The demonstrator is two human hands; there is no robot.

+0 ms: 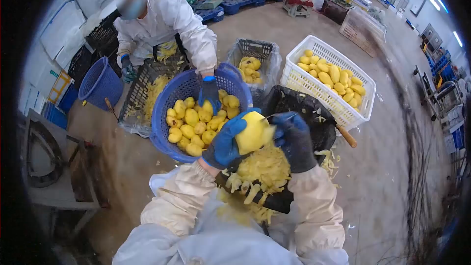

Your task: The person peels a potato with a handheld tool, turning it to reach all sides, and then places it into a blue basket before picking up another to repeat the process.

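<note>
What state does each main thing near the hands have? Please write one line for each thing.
Left hand: gloved, closed around a yellow piece of produce.
Yellow piece: raised above the peelings.
Right hand: gloved, beside the piece; its hold is unclear.
Peelings: loose, heaped.
Blue basket: open, partly filled with brown-spotted produce.
White crate: open, holding smooth-looking yellow produce.
Other person's hand: gloved, inside the blue basket.

My gloved left hand (228,138) grips a yellow piece of produce (252,133), my gloved right hand (295,141) close by its side, above a heap of peelings (266,169). To my left, a co-worker's gloved hand (210,92) reaches into a blue basket (166,97) of yellow produce; ahead on my right, a white crate (319,96) holds more.
</note>
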